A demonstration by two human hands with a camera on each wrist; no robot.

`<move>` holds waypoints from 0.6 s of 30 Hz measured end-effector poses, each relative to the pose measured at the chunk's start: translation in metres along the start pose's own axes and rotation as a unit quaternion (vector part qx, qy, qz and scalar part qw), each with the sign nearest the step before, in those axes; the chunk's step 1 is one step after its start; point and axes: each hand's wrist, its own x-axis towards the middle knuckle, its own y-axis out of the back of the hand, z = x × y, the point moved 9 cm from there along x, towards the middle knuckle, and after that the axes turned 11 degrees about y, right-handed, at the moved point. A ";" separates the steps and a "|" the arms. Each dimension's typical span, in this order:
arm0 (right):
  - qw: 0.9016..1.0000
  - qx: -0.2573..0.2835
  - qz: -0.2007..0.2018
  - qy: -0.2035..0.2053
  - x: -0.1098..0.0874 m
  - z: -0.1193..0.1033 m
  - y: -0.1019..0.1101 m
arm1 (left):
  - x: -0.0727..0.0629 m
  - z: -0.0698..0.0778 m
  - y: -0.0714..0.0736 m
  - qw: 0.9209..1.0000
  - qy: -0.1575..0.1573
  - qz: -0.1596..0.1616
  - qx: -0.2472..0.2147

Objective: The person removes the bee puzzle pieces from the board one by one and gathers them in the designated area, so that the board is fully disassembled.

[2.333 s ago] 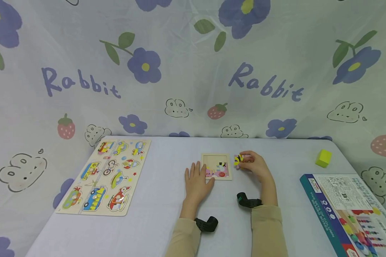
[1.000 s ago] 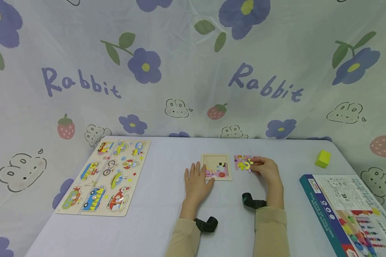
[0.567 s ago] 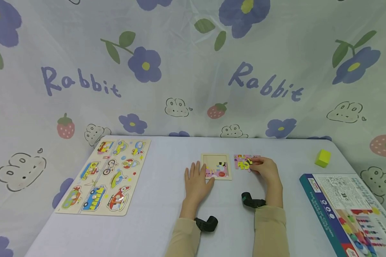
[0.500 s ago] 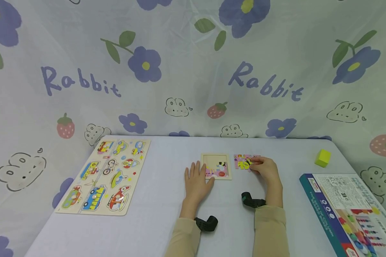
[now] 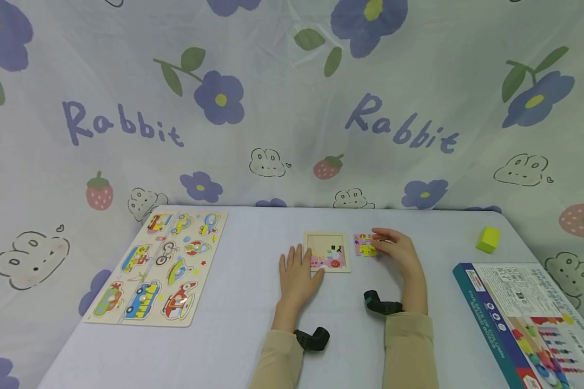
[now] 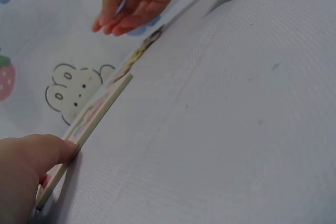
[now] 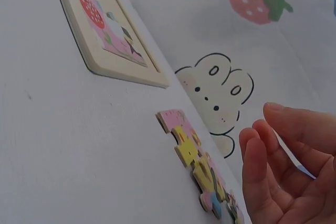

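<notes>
My left hand (image 5: 295, 274) rests with straight, spread fingers on the left side of a small wooden puzzle tray (image 5: 348, 254). In the left wrist view its thumb (image 6: 55, 149) presses the tray's near rim. Several pink pieces with a red ladybird fill the tray's lower part; bare wood shows above. My right hand (image 5: 401, 256) hovers just right of the tray, over a group of loose jigsaw pieces (image 5: 366, 248) in pink and yellow. In the right wrist view the right fingers (image 7: 255, 161) are loosely bent, hold nothing and stand apart from the pieces (image 7: 189, 150).
On the left of the white table lies a wooden vehicle puzzle board (image 5: 204, 270). A yellow-green block (image 5: 489, 240) stands at the back right, with a large flat toy box (image 5: 521, 292) in front of it. A printed cloth (image 5: 292, 108) hangs behind the table.
My right hand held a bee-patterned jigsaw piece, laid it among the other loose pieces at the right, then let go and lifted off. My left hand has stayed on the tray.
</notes>
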 end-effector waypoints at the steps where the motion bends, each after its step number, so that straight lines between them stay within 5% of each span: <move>1: 1.000 0.006 -0.004 0.004 0.001 -0.001 -0.003 | 0.000 0.000 0.000 1.000 0.000 0.000 0.000; 18: 0.998 0.008 -0.047 0.039 0.004 -0.010 -0.032 | -0.001 0.000 0.002 1.000 -0.006 0.010 0.000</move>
